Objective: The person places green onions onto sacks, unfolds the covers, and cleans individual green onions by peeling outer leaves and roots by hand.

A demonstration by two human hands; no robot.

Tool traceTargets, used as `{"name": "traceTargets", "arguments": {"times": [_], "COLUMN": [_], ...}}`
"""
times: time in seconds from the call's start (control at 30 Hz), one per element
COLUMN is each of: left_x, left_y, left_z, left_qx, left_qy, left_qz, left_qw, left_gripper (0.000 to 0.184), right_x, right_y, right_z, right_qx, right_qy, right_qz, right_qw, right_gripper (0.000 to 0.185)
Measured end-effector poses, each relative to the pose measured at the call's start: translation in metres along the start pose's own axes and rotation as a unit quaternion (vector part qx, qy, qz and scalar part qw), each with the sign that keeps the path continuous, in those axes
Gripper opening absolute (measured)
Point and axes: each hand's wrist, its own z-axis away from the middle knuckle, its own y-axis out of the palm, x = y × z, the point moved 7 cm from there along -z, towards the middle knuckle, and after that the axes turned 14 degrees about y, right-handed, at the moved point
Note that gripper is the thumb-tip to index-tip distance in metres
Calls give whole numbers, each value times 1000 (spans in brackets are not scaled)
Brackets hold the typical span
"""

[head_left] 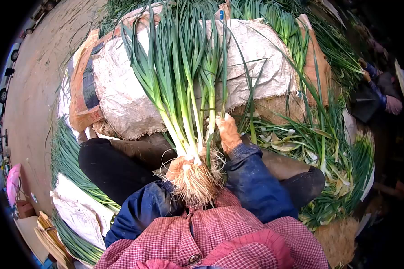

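So, right hand point(229, 132) clamped on green-and-white leafy stalks point(178, 94); left hand point(175, 168) half behind tan stringy roots point(195, 184), can't tell grip; align roots.

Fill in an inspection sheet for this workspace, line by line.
Surface: pale woven sacking, creased, frayed at its near edge, under the leaves.
Job's things: a leafy green onion bunch, its roots toward the person.
Clutter: loose leaves and trimmings at right.
Hands: left hand at the roots, mostly hidden; right hand at the stalks.
Cables: nothing seen.
Surroundings: more green onions at left, brown ground beyond; another person at far right.
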Motion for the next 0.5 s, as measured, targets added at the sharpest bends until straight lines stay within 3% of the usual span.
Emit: {"name": "traceTargets", "arguments": {"times": [0.03, 0.07, 0.1, 0.13, 0.17, 0.23, 0.3, 0.43, 0.47, 0.5], "left_x": [-2, -3, -1, 0, 2, 6, 9, 7, 4, 1], "left_y": [14, 11, 7, 6, 7, 9, 11, 15, 17, 19], "left_z": [0, -7, -9, -11, -11, -12, -11, -6, -4, -3], "left_qx": [-8, -9, -5, 4, 14, 33, 49, 93, 105, 118], "left_qy": [7, 5, 3, 1, -3, -7, -6, 16, 20, 27], "left_qz": [-21, -19, -12, -4, 2, 19, 39, 57, 62, 67], "left_qw": [1000, 1000, 1000, 1000, 1000, 999, 998, 994, 992, 990], "left_gripper": [34, 34, 35, 36, 37, 40, 43, 48, 50, 51], "right_x": [17, 34, 40, 42, 45, 39, 28, 63, 63, 36], "right_y": [-11, -23, -39, -65, -88, -103, -60, 35, 43, 48], "right_z": [22, 47, 60, 64, 67, 63, 44, 31, 31, 21], "right_qx": [102, 157, 217, 297, 311, 264, 264, 440, 460, 410], "right_qy": [93, 203, 190, 93, 84, 113, 211, 250, 227, 219], "right_qz": [-200, -387, -495, -544, -602, -525, -369, -487, -505, -493], "right_qw": [970, 886, 820, 779, 730, 801, 865, 712, 694, 735], "right_gripper": [20, 19, 18, 18, 19, 21, 28, 31, 27, 25]}}
